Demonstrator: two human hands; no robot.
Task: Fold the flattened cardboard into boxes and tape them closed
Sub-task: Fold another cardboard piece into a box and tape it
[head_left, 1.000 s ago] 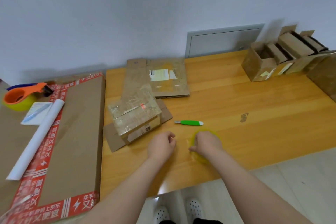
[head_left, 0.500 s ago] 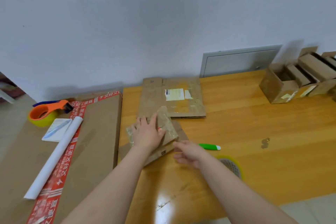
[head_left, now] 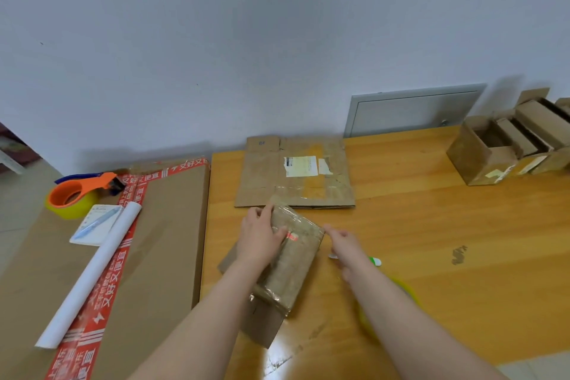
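A small taped cardboard box [head_left: 293,262] lies in the middle of the wooden table, on a flat piece of cardboard [head_left: 262,324]. My left hand [head_left: 259,234] rests flat on the box's top left side, fingers spread. My right hand [head_left: 345,244] touches the box's right corner with straight fingers. A flattened cardboard box [head_left: 296,176] with a white label lies behind it. A yellow tape roll [head_left: 407,290] sits under my right forearm, mostly hidden. A green utility knife [head_left: 374,261] peeks out beside my right hand.
A large flat carton with red printed tape [head_left: 160,241] lies to the left, bearing an orange tape dispenser [head_left: 80,191], a notepad with pen [head_left: 95,224] and a white paper roll [head_left: 92,271]. Several open small boxes [head_left: 505,145] stand at the back right. The wall is close behind.
The box has turned and now lies lengthwise toward me. My right hand moved up from the table to the box's right corner. The camera has come closer.
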